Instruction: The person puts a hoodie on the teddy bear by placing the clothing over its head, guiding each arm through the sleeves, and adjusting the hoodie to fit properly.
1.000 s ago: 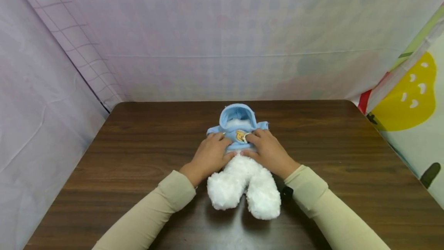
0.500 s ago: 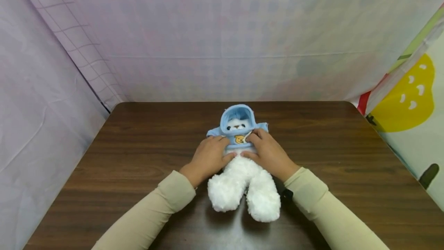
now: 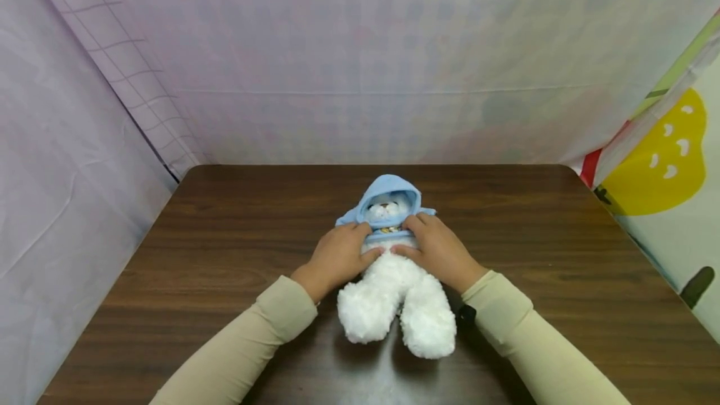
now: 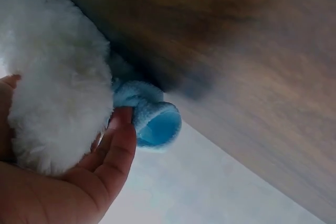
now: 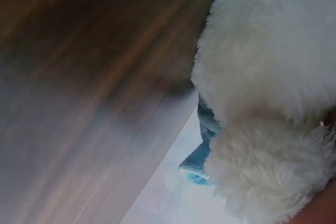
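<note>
A white plush toy (image 3: 394,274) in a light blue hoodie (image 3: 388,183) is in the middle of the head view, its legs towards me. The hood covers the top of its head, and its muzzle (image 3: 385,210) shows below the brim. My left hand (image 3: 343,255) grips one side of its body near the hoodie's hem; in the left wrist view, curled fingers (image 4: 118,145) reach round the white fur to a blue sleeve (image 4: 157,124). On the other side my right hand (image 3: 435,245) grips the toy likewise. Fur (image 5: 268,145) hides most of that hand in the right wrist view.
The dark wooden table (image 3: 236,230) extends to both sides of the toy. A pale patterned cloth (image 3: 360,67) hangs behind the table's far edge. More white cloth (image 3: 62,205) hangs at the left, and a panel with a yellow print (image 3: 660,167) at the right.
The toy's head has come up and forward, so its face now shows inside the hood. The hood tips forward over the head and the bear print is mostly covered. Both hands have stayed nearly still.
</note>
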